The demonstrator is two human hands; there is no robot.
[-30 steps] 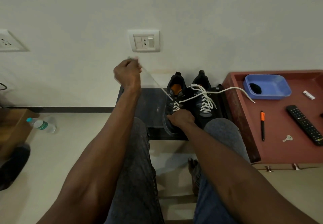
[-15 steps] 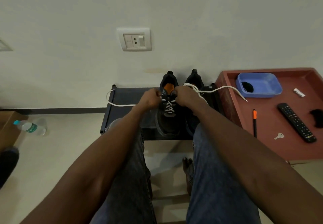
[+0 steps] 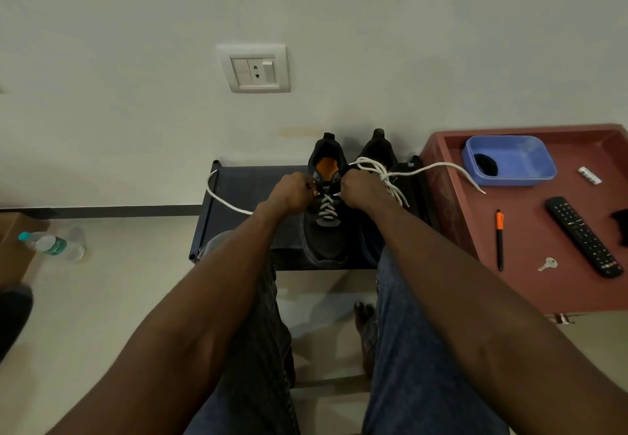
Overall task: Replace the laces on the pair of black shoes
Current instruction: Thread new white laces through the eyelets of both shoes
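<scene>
Head view. The left hand point(image 3: 292, 191) and right hand point(image 3: 360, 188) meet over the top eyelets of the left shoe point(image 3: 326, 203), one at each side of its tongue. The fingers of both are curled and each appears to pinch the white lace point(image 3: 327, 208) at its own side; the pinch points are too small to see clearly. Below the hands, toward the person, the lace crosses the shoe in several rows. From under the left wrist a free end point(image 3: 221, 196) loops outward over the dark rack point(image 3: 238, 190) that carries both shoes. Just right of the right hand stands the right shoe point(image 3: 380, 152), touching the left one; its own lace point(image 3: 438, 166) lies bunched behind the knuckles and trails right onto the red table point(image 3: 530, 281). Farther right of that hand lie a blue tray point(image 3: 523, 162), pen point(image 3: 499, 237), key point(image 3: 547, 263) and remote point(image 3: 584, 235). Well left of the left hand a bottle point(image 3: 52, 244) lies on the floor.
</scene>
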